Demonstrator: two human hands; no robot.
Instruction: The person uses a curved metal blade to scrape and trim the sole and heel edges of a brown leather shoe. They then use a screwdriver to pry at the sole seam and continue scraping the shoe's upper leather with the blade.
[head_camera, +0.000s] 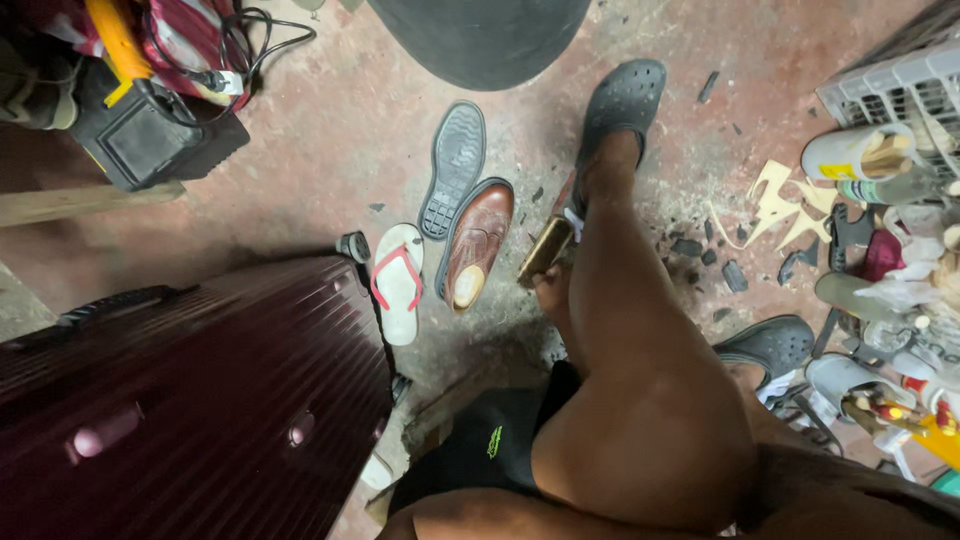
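Observation:
My left hand peeks out from behind my bent leg and is closed on a flat gold-brown object, held just above the floor. A brown leather shoe lies on the floor just left of that hand. Beside the shoe lies a loose dark grey shoe sole, tread side up. A white flip-flop with red straps lies further left. My foot wears a dark clog. My right hand is out of sight.
A maroon hard-shell suitcase fills the lower left. A black box with cables sits at the top left, a large dark round object at the top. On the right are a white crate, bottles, scraps and a second clog.

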